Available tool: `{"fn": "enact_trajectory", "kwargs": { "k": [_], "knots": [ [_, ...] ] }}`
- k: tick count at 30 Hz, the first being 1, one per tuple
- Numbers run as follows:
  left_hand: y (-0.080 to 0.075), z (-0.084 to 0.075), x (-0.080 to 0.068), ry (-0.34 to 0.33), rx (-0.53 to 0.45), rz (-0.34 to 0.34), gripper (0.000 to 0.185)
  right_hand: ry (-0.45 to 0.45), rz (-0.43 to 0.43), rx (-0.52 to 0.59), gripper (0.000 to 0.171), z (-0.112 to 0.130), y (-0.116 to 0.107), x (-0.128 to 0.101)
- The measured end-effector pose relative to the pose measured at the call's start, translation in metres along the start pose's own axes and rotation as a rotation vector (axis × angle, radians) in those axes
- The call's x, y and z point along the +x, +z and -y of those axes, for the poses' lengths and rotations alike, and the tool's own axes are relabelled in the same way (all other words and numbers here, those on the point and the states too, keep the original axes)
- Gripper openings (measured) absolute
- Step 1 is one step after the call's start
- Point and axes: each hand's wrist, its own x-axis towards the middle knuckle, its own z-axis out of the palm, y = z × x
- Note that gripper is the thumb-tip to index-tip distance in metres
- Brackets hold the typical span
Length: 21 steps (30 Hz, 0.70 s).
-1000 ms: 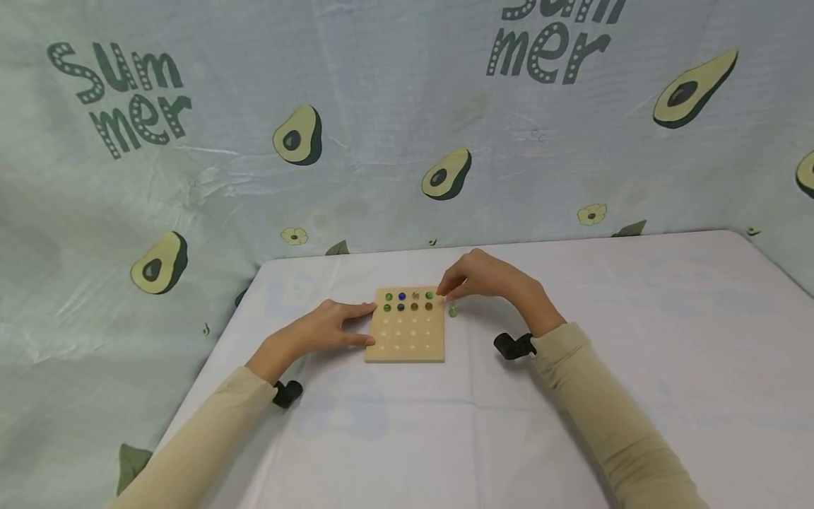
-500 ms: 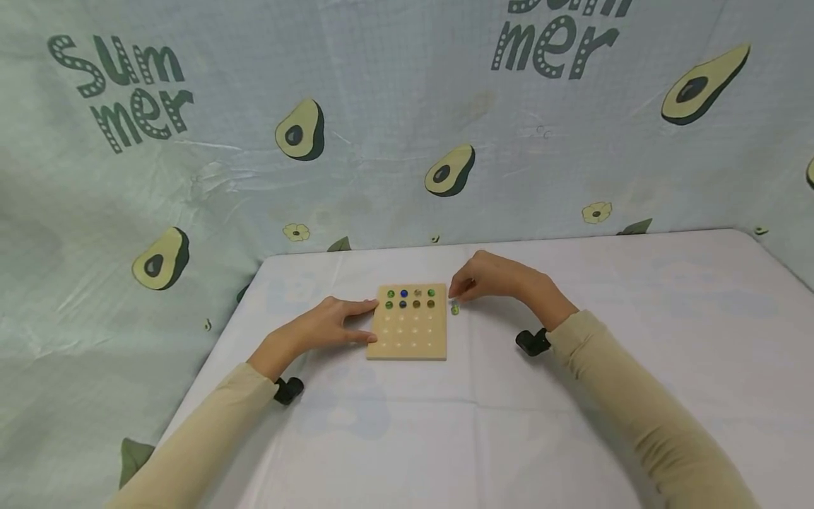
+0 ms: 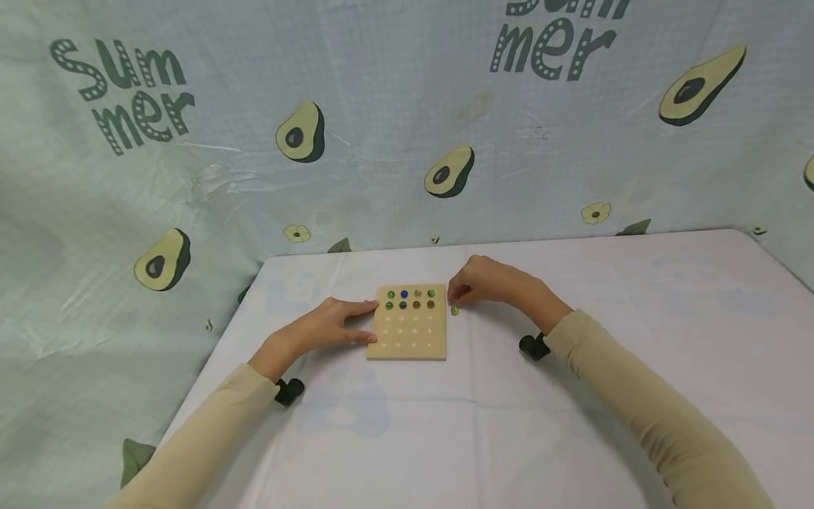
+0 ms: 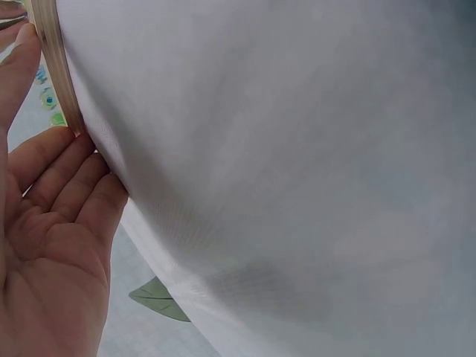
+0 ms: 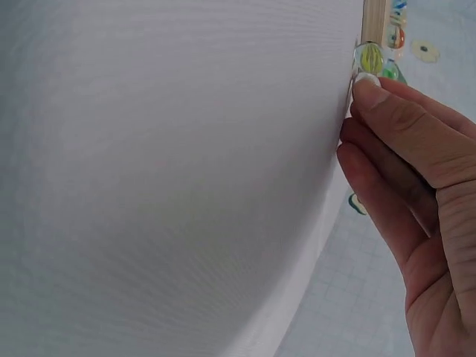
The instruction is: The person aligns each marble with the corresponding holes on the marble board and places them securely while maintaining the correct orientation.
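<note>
A square pale wooden board point(image 3: 407, 329) with rows of shallow dimples lies on the table. Its two far rows hold several glass marbles point(image 3: 403, 294) in green, blue and brownish tones. My left hand point(image 3: 321, 326) rests at the board's left edge, thumb and fingers fairly straight and spread, touching its side. Just off the board's right edge, my right hand point(image 3: 486, 281) has its fingers curled down to the table. In the right wrist view, thumb and forefinger pinch at a clear marble with a yellow-green swirl point(image 5: 370, 58). Their contact is partly hidden.
White cloth covers the table point(image 3: 420, 431). Behind it hangs a pale curtain point(image 3: 375, 78) printed with avocados and lettering. A small black camera sits on each wrist, the left camera point(image 3: 289, 391) and the right camera point(image 3: 534, 346).
My right hand has moved right, off the board's far right corner, and down to the marble on the cloth beside it. The left hand stays at the board's left edge.
</note>
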Motion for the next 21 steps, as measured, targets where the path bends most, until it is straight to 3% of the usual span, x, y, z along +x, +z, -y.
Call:
{"fn": "enact_trajectory", "kwargs": {
  "k": [7,14,21],
  "knots": [
    [0.003,0.001,0.002,0.001,0.010,0.007,0.083,-0.007,-0.012,-0.005,0.016,-0.001,-0.001,-0.004],
    [0.000,-0.001,0.003,0.000,0.016,0.000,0.082,-0.079,-0.098,0.003,0.014,0.003,-0.011,-0.012],
    [0.000,0.000,0.003,-0.012,0.017,0.011,0.083,-0.085,-0.140,0.024,0.013,0.007,-0.016,-0.017]
  ]
}}
